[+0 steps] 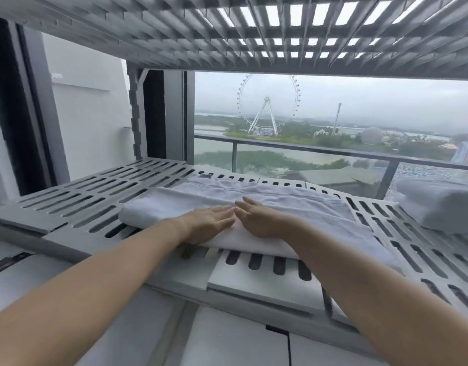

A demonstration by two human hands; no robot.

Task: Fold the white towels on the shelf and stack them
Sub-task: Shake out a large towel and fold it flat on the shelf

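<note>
- Bare forearms (pixel 95 286) reach in from the near edge toward a folded white towel (pixel 293 204), which lies across the middle of the slatted grey shelf (pixel 90 196).
- On that towel's near fold the left hand (pixel 209 220) lies flat, fingers (pixel 222 211) straight and pressed together.
- Just right of it on the towel the right hand (pixel 259 220) also lies flat, fingers straight and close together, tips nearly meeting the left's.
- Well apart to the towel's right sits a second folded towel (pixel 444 207).
- Beyond the towel, outside the glass, stands a Ferris wheel (pixel 268 101).

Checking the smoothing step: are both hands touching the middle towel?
Touching. The head view shows the left hand and right hand lying flat, fingers straight, directly on the folded white towel.
</note>
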